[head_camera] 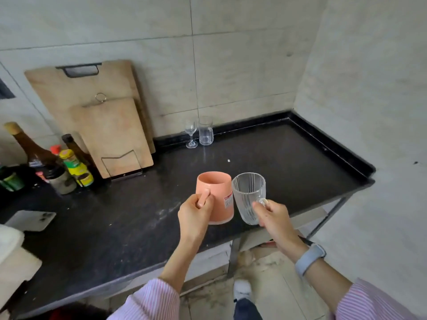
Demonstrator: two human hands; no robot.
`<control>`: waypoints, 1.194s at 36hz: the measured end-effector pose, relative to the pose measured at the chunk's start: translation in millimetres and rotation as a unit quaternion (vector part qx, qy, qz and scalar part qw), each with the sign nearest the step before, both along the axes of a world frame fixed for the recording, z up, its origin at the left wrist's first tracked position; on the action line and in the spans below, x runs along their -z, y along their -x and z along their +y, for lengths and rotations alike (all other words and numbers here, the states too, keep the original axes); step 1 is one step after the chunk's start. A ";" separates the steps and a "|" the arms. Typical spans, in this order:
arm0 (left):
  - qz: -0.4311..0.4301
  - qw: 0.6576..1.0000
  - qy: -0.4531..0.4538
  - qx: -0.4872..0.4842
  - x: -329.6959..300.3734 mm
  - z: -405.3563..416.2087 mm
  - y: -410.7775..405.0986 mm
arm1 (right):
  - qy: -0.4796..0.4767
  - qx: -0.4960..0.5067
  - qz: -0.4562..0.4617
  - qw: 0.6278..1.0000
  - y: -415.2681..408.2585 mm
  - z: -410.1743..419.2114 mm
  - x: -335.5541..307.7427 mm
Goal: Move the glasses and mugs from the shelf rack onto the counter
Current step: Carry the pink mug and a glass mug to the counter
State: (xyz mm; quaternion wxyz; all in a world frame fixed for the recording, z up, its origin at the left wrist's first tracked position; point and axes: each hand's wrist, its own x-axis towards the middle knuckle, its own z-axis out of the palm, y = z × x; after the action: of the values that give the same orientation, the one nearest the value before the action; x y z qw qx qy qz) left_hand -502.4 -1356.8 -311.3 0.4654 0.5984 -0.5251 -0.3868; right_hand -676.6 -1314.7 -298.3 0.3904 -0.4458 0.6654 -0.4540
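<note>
My left hand [195, 214] grips the handle of a pink mug [218, 197], held upright above the front of the black counter [277, 162]. My right hand [273, 215] pinches the handle of a clear ribbed glass mug [248, 197], right beside the pink one and touching it or nearly so. Far back by the wall stand a small wine glass [191, 135] and a tall clear tumbler [205, 133], side by side on the counter. The shelf rack is out of view.
Two wooden cutting boards [104, 125] lean on the wall at the back left in a wire stand. Several sauce bottles and jars [69, 167] crowd the left. A white phone [31, 220] lies near the left edge. The counter's front edge runs below my wrists.
</note>
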 end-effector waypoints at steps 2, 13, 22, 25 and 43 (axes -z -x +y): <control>0.000 1.000 -0.005 -0.002 8.9 -37.9 19.4 | -0.005 0.001 -0.009 1.000 17.9 -40.3 9.4; 0.019 0.998 -0.061 -0.023 66.6 -246.7 123.0 | -0.071 -0.022 -0.030 0.997 115.3 -267.3 75.6; -0.016 0.997 -0.063 -0.050 114.7 -360.0 156.5 | -0.089 -0.015 -0.037 0.995 144.1 -388.0 132.1; -0.021 0.996 -0.058 -0.065 128.5 -383.0 161.3 | -0.090 -0.017 -0.038 0.995 145.3 -414.7 143.0; 0.044 0.997 -0.068 -0.020 157.6 -448.1 184.7 | -0.053 -0.015 -0.036 0.998 139.9 -508.2 161.2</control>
State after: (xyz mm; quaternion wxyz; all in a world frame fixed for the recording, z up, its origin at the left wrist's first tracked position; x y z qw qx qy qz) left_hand -687.1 -1804.9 -469.0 0.4539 0.6213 -0.4645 -0.4384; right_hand -816.5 -1822.9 -459.6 0.4441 -0.4176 0.6674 -0.4277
